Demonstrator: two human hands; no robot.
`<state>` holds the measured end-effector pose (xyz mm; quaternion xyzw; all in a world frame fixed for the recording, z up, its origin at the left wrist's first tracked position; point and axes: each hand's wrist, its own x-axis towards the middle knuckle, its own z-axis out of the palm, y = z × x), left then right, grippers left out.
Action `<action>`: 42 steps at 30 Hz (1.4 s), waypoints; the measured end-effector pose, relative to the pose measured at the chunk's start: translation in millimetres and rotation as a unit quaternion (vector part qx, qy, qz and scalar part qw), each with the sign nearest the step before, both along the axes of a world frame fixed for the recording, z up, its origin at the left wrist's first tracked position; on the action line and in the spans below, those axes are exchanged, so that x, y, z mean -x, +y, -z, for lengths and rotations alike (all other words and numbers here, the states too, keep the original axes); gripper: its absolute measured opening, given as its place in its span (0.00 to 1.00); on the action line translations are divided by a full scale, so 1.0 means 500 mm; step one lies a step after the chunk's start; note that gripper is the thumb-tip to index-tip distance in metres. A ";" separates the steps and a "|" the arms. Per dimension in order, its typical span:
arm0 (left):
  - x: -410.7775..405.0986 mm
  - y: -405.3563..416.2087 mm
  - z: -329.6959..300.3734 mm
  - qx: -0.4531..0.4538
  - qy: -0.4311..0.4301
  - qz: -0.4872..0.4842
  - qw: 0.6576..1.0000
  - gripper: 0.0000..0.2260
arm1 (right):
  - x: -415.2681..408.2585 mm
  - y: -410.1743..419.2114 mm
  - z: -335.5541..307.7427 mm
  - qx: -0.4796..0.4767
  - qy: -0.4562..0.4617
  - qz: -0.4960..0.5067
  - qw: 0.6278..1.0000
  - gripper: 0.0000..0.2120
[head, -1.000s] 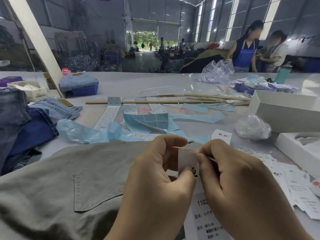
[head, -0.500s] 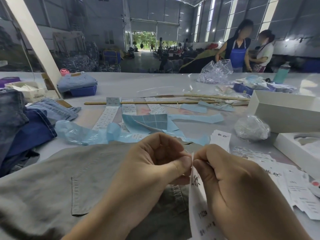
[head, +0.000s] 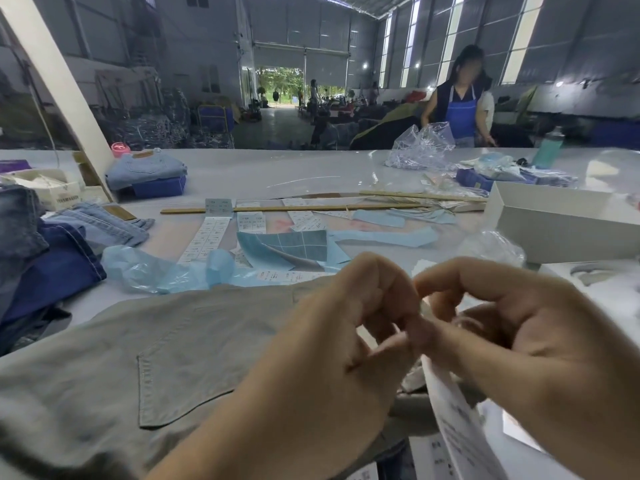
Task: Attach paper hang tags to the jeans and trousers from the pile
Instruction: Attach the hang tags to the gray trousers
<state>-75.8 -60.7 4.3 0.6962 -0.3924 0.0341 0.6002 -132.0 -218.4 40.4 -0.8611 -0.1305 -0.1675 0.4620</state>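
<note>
Grey trousers [head: 166, 348] lie flat in front of me with a back pocket facing up. Above their right side my left hand [head: 332, 341] and my right hand [head: 519, 348] meet, fingers curled, fingertips together. A white paper hang tag [head: 457, 420] with printed text hangs down edge-on from the spot where both hands pinch. The tag's top and any string are hidden between the fingers. A pile of blue jeans [head: 45, 251] sits at the left edge of the table.
Sticker sheets [head: 204, 239], blue backing paper [head: 287, 247] and wooden sticks [head: 294, 208] lie mid-table. White boxes [head: 554, 223] stand at the right, loose tags [head: 519, 427] below them. Folded jeans on a blue box [head: 149, 173] sit far left. A person in a blue apron [head: 457, 98] stands behind the table.
The tag has turned from facing me to hanging edge-on. Both hands have risen slightly and closed tighter together at its top.
</note>
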 end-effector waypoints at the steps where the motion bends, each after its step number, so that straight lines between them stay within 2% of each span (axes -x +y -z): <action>1: 0.004 -0.002 -0.001 -0.013 -0.023 -0.004 1.000 0.06 | 0.007 -0.010 -0.008 0.013 0.008 -0.002 1.000 0.20; 5: 0.018 -0.016 -0.005 0.000 -0.069 -0.020 0.997 0.11 | 0.029 -0.040 -0.021 0.060 0.036 0.001 0.998 0.23; 7: 0.021 -0.025 -0.007 0.013 -0.069 -0.032 0.997 0.11 | 0.033 -0.048 -0.019 0.022 0.070 -0.016 0.997 0.22; 9: 0.021 -0.030 -0.009 0.021 -0.058 -0.030 0.998 0.09 | 0.034 -0.050 -0.014 -0.034 0.107 -0.039 0.993 0.16; 12: 0.018 -0.038 -0.007 -0.003 -0.065 -0.034 0.997 0.09 | 0.041 -0.051 -0.006 -0.097 0.150 -0.014 0.984 0.11; 14: 0.014 -0.042 -0.001 -0.032 -0.040 -0.036 0.998 0.08 | 0.049 -0.052 -0.003 -0.103 0.156 0.013 0.982 0.07; 16: 0.007 -0.045 0.000 -0.070 -0.003 -0.043 0.997 0.02 | 0.058 -0.055 0.004 -0.044 0.112 0.066 0.991 0.06; 18: -0.001 -0.043 0.003 -0.152 0.004 -0.066 0.986 0.06 | 0.068 -0.054 0.015 0.025 0.068 0.128 0.989 0.06; 22: 0.000 -0.047 -0.006 -0.306 -0.086 -0.099 0.943 0.08 | 0.079 -0.041 0.043 0.105 0.061 0.199 0.973 0.03; 27: 0.015 -0.050 -0.017 -0.338 -0.184 -0.111 0.916 0.05 | 0.070 -0.021 0.077 0.147 0.041 0.216 0.964 0.02; 29: 0.015 -0.046 -0.015 -0.328 -0.156 -0.111 0.925 0.05 | 0.064 -0.018 0.087 0.145 0.032 0.228 0.962 0.03; 33: 0.001 -0.034 -0.011 -0.261 0.028 -0.044 0.964 0.05 | 0.055 -0.009 0.095 0.130 0.004 0.234 0.963 0.03; 36: -0.011 -0.022 -0.015 -0.209 0.118 0.028 0.970 0.03 | 0.049 0.002 0.096 0.119 -0.022 0.226 0.967 0.04; 39: -0.017 -0.015 -0.015 -0.176 0.154 0.058 0.971 0.09 | 0.044 0.013 0.093 0.103 -0.055 0.221 0.968 0.07; 42: -0.026 -0.004 -0.015 -0.171 0.140 0.058 0.973 0.16 | 0.040 0.020 0.090 0.109 -0.073 0.213 0.968 0.08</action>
